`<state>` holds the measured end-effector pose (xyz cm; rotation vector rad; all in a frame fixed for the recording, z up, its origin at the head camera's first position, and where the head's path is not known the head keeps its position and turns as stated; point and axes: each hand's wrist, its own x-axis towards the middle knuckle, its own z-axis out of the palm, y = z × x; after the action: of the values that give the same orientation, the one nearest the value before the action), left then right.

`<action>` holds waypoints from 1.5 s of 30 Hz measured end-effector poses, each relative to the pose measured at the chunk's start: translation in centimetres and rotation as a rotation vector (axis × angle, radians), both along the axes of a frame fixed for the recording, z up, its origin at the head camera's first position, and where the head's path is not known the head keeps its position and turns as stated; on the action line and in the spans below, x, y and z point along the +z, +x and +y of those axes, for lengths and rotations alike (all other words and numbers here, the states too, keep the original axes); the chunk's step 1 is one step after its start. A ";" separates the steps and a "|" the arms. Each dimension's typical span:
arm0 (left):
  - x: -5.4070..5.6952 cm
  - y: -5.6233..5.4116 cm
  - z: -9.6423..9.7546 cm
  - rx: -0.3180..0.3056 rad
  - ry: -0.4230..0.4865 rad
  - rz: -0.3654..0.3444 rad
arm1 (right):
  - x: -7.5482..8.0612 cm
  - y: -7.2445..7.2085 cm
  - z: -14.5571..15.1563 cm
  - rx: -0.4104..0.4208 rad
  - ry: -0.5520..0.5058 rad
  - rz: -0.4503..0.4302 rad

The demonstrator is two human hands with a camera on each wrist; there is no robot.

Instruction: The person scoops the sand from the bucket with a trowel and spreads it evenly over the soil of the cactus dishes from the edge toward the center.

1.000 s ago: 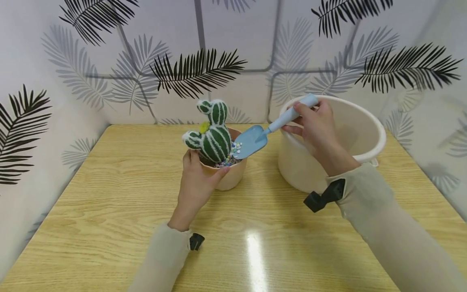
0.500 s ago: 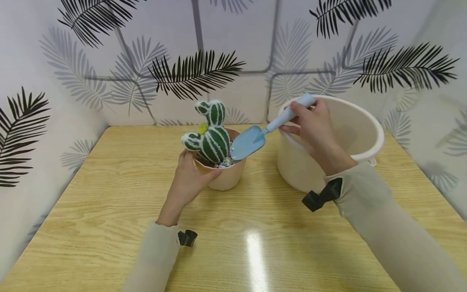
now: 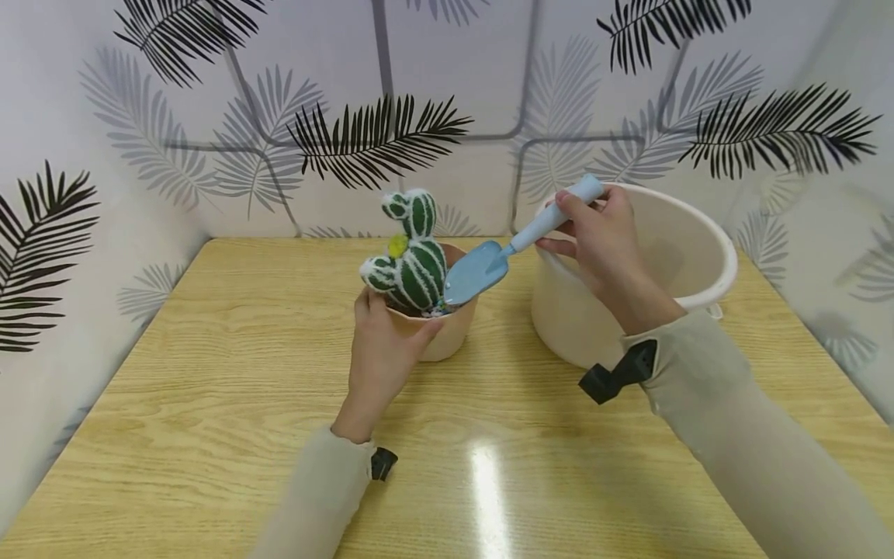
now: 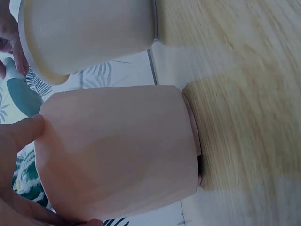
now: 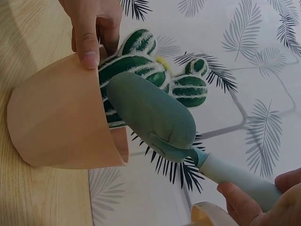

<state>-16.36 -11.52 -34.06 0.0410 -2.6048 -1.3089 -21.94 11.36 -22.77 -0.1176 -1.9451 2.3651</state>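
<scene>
Patterned walls (image 3: 482, 62) backed the table (image 3: 209, 373), where the left hand (image 3: 384, 349) gripped the pot (image 3: 454, 338), seemingly light, stiff and best taken by its rim; the right hand (image 3: 608, 244) held the trowel (image 3: 482, 272), tilted close beside the cactus (image 3: 422, 276).

Tabletop (image 3: 237, 349): wood-grained, glossy, throwing back a bright streak of light. Flowerpot (image 3: 450, 338): smooth, matt, plastic-looking. Bucket (image 3: 576, 330): smooth, plastic by its look. Trowel (image 3: 482, 268): smooth blade, plastic-looking handle. Artificial cactus (image 3: 417, 278): green skin, rough, fuzzy white ribs. Sleeves (image 3: 740, 411): matt cloth, softly creased.
</scene>
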 end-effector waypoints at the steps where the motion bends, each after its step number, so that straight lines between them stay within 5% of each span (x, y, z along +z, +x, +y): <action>1: 0.0 0.1 0.2 0.015 0.001 0.001 | 0.0 0.0 0.0 0.001 -0.002 0.004; 11: -0.5 0.2 1.2 0.074 -0.024 0.044 | -0.2 0.3 0.2 0.026 0.040 0.038; 45: -0.4 0.1 0.9 0.052 -0.007 0.055 | -0.3 0.1 1.1 0.035 -0.022 0.084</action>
<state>-16.30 -10.60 -34.46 0.0701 -2.5449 -1.2651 -21.88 12.49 -23.06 0.0149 -1.8992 2.3727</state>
